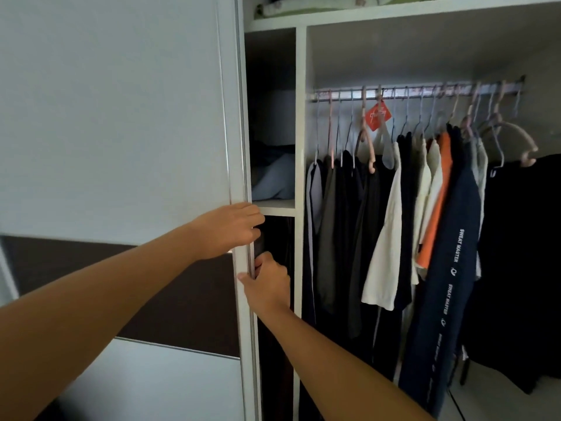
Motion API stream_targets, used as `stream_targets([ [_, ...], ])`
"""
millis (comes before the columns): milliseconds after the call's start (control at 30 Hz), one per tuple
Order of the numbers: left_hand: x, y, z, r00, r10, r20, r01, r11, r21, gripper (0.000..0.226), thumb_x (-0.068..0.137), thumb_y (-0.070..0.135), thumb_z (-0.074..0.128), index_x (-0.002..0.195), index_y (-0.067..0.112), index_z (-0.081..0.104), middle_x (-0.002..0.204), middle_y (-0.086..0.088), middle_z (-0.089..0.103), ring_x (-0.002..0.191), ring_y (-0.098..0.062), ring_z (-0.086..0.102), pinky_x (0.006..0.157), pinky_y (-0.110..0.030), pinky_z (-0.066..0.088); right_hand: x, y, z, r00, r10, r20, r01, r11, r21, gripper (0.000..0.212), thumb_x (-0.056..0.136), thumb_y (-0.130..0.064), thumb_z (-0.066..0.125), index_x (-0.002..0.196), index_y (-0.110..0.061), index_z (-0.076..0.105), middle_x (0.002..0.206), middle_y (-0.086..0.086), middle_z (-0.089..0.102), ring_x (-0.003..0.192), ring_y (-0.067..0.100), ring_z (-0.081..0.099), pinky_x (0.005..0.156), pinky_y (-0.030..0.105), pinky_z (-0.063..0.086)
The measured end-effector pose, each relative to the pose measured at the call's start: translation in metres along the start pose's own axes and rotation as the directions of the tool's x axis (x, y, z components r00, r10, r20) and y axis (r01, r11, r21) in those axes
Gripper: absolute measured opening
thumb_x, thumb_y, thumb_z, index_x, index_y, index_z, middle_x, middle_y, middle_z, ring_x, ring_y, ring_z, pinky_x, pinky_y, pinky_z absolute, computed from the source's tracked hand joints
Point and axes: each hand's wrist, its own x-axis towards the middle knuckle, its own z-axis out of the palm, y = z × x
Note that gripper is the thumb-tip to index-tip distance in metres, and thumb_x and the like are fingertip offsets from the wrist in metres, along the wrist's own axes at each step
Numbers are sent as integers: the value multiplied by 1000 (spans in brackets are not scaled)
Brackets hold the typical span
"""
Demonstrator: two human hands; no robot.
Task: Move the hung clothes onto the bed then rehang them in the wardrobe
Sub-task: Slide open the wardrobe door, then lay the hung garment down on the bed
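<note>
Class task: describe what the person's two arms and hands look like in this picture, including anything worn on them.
Both forearms are bare as far as the frame shows: no sleeves come into view. The left hand and right hand wear no gloves, and no watch, bracelet or ring shows on the sides that face the camera. No markings are visible on either arm.

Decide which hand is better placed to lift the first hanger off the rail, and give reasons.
Probably the right hand: it grips the white sliding door's edge nearer the hanging dark clothes; the left hand sits farther left.
</note>
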Motion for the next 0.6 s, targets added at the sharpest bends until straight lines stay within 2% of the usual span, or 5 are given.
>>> stream_targets([
  [100, -10, -1, 2, 999, -50, 7, 50, 998, -24, 28, 57, -16, 74, 75, 5, 67, 82, -7, 58, 82, -26, 57, 71, -35, 53, 3, -5, 7, 999, 6, 33, -6, 1000, 5, 30, 86, -32, 73, 105, -16, 57, 100, 3, 66, 92, 22, 67, 79, 41, 58],
  [300, -16, -1, 8, 997, -74, 14, 75, 997, -13, 25, 63, -15, 70, 80, 3, 70, 87, -8, 60, 88, -27, 58, 76, -38, 54, 3, -6, 15, 1000, -5, 9, 5, 1000, 27, 29, 88, -31, 72, 106, -15, 56, 102, 2, 65, 93, 20, 68, 79, 36, 60],
  [433, -13, -1, 7, 994, -99, 41, 100, 995, -10, 31, 54, -17, 72, 77, 3, 69, 83, -8, 59, 84, -26, 57, 70, -38, 54, 7, -4, 12, 999, -6, 33, 5, 1000, 20, 31, 87, -34, 72, 104, -15, 56, 100, 3, 65, 90, 21, 68, 78, 38, 59],
  [600, -5, 1, 2, 987, -114, 118, 113, 994, 15, 31, 47, -19, 69, 69, 3, 66, 75, -7, 56, 76, -25, 55, 65, -34, 51, 11, -2, -1, 993, -14, 119, 13, 1000, 8, 27, 85, -36, 71, 98, -16, 58, 90, 0, 63, 80, 15, 63, 68, 32, 57],
])
